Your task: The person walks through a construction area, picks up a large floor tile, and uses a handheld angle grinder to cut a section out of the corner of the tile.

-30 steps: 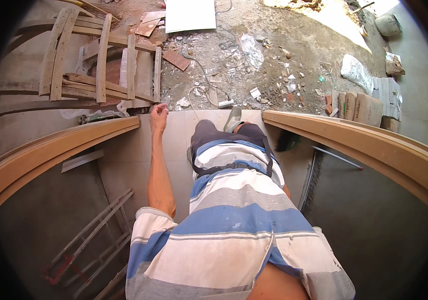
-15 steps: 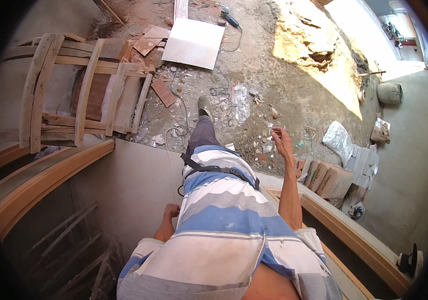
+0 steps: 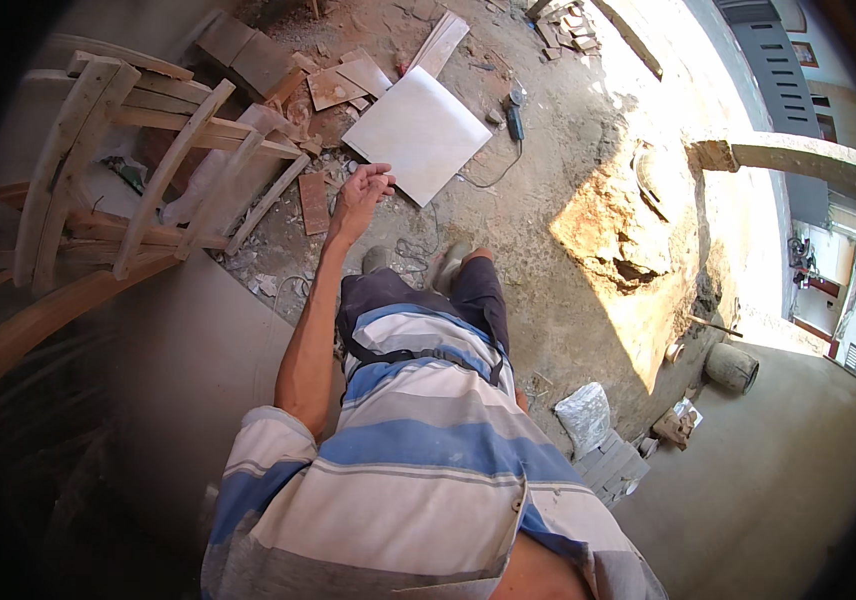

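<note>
Tile (image 3: 423, 128), white, flat, about equal-sided, lies on the grey-brown dirt floor (image 3: 538, 275), one corner pointing toward us. Our bare left hand (image 3: 359, 203), loosely curled, overlaps its near-left edge in view; our right hand's state we cannot tell.

White square slab (image 3: 418, 130) on the ground (image 3: 493, 215)

The slab — plain, smooth-faced and softly shiny — lies face up, apparently whole. It is turned like a diamond, one corner pointing toward the bottom of the view. The left hand (image 3: 360, 200) is the nearest; its fingers overlap the slab's lower-left edge in view — whether they touch it cannot be told.
</note>
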The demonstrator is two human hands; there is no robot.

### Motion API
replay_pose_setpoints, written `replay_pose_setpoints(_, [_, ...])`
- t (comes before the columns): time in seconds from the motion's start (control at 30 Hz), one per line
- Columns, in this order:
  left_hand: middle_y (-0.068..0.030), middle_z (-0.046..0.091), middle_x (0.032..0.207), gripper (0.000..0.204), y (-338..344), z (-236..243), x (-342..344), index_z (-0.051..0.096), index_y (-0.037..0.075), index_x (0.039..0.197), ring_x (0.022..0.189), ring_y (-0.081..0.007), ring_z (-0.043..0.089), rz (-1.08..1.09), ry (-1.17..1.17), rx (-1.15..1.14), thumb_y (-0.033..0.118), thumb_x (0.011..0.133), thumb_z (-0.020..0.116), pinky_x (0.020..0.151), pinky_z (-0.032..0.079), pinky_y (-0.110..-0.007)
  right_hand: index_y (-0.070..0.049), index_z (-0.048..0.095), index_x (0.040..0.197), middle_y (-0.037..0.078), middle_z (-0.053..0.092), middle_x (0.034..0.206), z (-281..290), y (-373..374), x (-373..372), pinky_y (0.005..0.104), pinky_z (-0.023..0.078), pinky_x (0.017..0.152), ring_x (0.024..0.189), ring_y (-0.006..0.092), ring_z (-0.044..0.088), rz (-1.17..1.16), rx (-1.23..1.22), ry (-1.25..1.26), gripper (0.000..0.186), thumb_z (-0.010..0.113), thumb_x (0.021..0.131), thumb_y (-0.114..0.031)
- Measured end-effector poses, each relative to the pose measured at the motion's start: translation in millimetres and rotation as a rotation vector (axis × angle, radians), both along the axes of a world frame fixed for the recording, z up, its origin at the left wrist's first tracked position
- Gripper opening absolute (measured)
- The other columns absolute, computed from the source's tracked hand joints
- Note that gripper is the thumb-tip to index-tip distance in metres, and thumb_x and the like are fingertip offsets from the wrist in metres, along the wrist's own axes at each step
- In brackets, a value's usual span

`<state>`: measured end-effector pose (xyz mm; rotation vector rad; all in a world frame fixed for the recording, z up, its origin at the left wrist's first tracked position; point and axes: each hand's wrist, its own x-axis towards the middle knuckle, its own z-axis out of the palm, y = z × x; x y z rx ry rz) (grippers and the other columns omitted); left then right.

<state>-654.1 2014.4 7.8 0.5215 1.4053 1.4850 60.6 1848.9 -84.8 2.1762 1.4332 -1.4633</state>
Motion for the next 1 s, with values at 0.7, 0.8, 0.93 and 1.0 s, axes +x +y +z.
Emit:
replay_pose_setpoints(0.7, [-0.0077, 0.074, 0.116, 0.041, -10.8, -171.7, 252.6, 0.062, 0.007, 0.138, 0.093, -0.0140, 0.072, 0.822, -0.395, -0.695, 0.033, 0.107, 0.070, 0.084, 0.058, -0.029, -0.005, 0.061, 0.141, 0.017, 0.074, 0.120, 17.5, 807.3, -293.2, 0.0413, 0.058, 0.082, 0.098, 0.0273, 0.075, 0.716, 0.217, 0.110, 0.047, 0.063, 0.106, -0.035])
replay_pose_setpoints(0.8, [-0.0086, 0.074, 0.116, 0.042, 42.0, -230.0, 236.0, 0.061, 0.005, 0.138, 0.098, -0.0147, 0.071, 0.716, -0.363, -0.643, 0.034, 0.108, 0.068, 0.087, 0.057, -0.032, -0.004, 0.062, 0.142, 0.015, 0.074, 0.122, -37.2, 784.6, -304.6, 0.0380, 0.059, 0.082, 0.101, 0.0254, 0.075, 0.695, 0.001, 0.104, 0.053, 0.066, 0.105, -0.043])
replay_pose_setpoints(0.93, [-0.0119, 0.074, 0.120, 0.042, 71.0, -312.1, 220.7, 0.061, 0.004, 0.139, 0.102, -0.0174, 0.071, 0.664, -0.385, -0.644, 0.034, 0.110, 0.065, 0.091, 0.058, -0.033, -0.003, 0.067, 0.135, 0.013, 0.075, 0.121, -132.0, 736.2, -320.5, 0.0367, 0.059, 0.081, 0.100, 0.0235, 0.075, 0.852, -0.094, 0.039, 0.050, 0.068, 0.105, -0.044])
replay_pose_setpoints(1.0, [-0.0129, 0.074, 0.121, 0.040, 78.1, -389.2, 211.5, 0.061, 0.003, 0.139, 0.104, -0.0186, 0.072, 0.664, -0.373, -0.639, 0.031, 0.111, 0.063, 0.092, 0.058, -0.034, -0.003, 0.067, 0.134, 0.012, 0.076, 0.121, -211.1, 739.7, -331.6, 0.0360, 0.059, 0.081, 0.100, 0.0216, 0.074, 0.912, -0.110, 0.016, 0.047, 0.068, 0.105, -0.040])
